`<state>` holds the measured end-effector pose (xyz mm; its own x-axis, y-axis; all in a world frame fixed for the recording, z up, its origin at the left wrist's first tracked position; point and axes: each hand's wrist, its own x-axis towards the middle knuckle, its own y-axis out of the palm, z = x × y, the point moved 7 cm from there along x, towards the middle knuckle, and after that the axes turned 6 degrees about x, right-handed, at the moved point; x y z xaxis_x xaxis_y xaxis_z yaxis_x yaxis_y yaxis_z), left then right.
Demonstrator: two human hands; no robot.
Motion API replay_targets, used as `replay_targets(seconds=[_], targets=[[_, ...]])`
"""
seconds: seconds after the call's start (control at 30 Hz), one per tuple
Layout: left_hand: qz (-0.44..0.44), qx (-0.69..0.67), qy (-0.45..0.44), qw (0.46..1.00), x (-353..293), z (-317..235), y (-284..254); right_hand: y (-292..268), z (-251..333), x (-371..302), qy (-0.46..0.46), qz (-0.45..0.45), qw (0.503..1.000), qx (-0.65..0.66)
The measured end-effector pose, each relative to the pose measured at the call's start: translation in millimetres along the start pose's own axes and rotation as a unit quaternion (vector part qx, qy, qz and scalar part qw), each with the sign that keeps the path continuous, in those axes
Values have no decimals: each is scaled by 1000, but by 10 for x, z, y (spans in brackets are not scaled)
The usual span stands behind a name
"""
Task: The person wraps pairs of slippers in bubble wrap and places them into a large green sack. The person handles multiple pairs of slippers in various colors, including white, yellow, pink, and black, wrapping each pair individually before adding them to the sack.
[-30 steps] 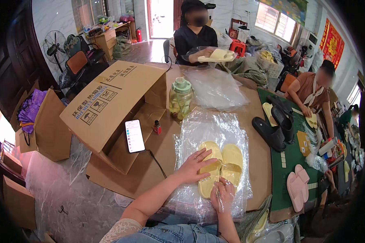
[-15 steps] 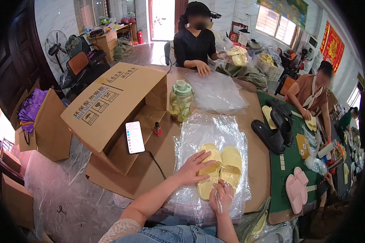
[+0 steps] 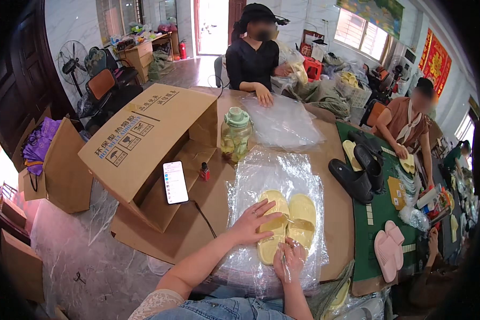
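Slippers [image 3: 304, 209], one pair, pale yellow: lying side by side at the near edge of a brown-topped table [image 3: 338, 224], toes away from the wearer, on a layer of clear plastic bags [image 3: 256, 173]; whether film also covers them entirely cannot be told. Left hand [image 3: 255, 221], ringed: fingers spread, laid across the left slipper's strap. Right hand [image 3: 290, 261]: fingers bent at the heel ends, clear film about them—what they pinch, if anything, cannot be told. Cardboard box [image 3: 138, 128], one, on its side, left of the slippers. Phone [image 3: 175, 183], one, screen lit, before the box's mouth; small red bottle [image 3: 204, 172], black-capped, just beside it. Drink bottle [image 3: 236, 130], one, clear with pale green lid, beyond the bags. Further clear bags [image 3: 290, 125], one stack, across the table, a co-worker's hand [image 3: 263, 95] at its far edge. On the green mat [image 3: 368, 229] at right—black slippers [image 3: 349, 181] and, nearer, pink slippers [image 3: 386, 255].
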<state>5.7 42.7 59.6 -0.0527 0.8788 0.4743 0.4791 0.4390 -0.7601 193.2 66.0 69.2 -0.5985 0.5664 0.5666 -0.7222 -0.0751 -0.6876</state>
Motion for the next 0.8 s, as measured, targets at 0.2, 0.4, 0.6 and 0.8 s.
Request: replay_targets(seconds=[0.2,0.4,0.6,0.8], targets=[[13,-3,-2,1000,3,-5,3,9,-18,-8,6,2,1000,7],[8,-8,0,1000,10,-4,-15,31,-40,-27,15,0,1000,14],[14,2,1,1000,12,-22,-8,38,-67,-45,10,-4,1000,6],[9,0,3,1000,2,-10,-5,29,-64,-41,8,1,1000,2]])
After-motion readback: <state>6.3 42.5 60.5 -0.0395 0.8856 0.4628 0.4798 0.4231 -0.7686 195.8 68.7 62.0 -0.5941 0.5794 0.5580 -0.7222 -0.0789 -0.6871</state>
